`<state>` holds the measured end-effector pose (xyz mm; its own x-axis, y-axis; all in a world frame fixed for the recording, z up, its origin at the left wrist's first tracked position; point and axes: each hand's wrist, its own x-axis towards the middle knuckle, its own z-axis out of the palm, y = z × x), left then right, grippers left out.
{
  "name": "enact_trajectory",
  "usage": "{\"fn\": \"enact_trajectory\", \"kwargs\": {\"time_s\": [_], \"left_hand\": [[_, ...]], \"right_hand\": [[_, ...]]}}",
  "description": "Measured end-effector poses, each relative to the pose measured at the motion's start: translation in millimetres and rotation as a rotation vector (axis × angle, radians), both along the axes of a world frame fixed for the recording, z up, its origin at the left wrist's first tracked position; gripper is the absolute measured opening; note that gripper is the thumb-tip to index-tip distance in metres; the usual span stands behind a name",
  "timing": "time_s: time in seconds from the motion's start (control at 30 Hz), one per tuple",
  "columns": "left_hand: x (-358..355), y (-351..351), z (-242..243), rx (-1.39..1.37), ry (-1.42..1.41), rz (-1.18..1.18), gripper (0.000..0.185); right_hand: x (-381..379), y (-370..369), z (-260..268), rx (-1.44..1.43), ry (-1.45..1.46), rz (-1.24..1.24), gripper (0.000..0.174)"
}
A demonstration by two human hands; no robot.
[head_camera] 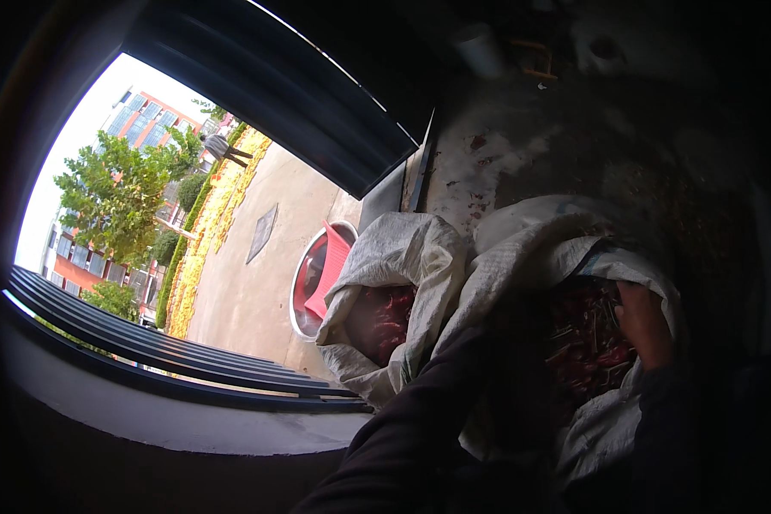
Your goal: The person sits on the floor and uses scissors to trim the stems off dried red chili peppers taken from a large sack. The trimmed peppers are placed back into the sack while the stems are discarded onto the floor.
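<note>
A large white woven sack [488,283] stands before me with its rim rolled outward. Inside lie dark red dried chili peppers [588,369], some with pale stems. My right hand [639,318] is at the right inner side of the sack mouth, touching or close to the sack wall above the peppers. Its fingertips are in shadow, so a grip cannot be made out. My left arm, in a dark sleeve [411,417], reaches towards the same sack; the left hand is lost in the dark there. A second woven sack [417,234] with red peppers [389,321] stands to the left.
A round basin [299,289] holding a pink-red plastic basket [333,266] is beyond the left sack, by the doorway. A dark metal door [283,96] stands ajar. Outside, a person [217,146] stands by spread yellow produce [199,283]. A pale bucket [478,48] is at the back.
</note>
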<state>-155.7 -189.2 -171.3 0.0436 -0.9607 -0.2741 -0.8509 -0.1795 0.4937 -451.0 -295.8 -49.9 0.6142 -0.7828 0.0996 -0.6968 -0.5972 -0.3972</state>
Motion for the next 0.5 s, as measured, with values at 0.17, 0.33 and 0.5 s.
{"fn": "enact_trajectory", "kwargs": {"time_s": [0.17,0.33,0.5], "left_hand": [[-19.1,53.5,8.7,-0.056,0.480,-0.034,0.049],[-91.9,77.3,72.2,-0.312,0.278,-0.045,0.070],[-130.2,93.3,137.2,-0.245,0.292,-0.096,0.063]], "right_hand": [[1.8,18.1,-5.9,-0.091,0.043,-0.020,0.045],[7.9,46.2,10.6,-0.391,0.016,0.189,0.027],[15.0,67.4,29.6,0.176,-0.319,0.281,0.020]]}}
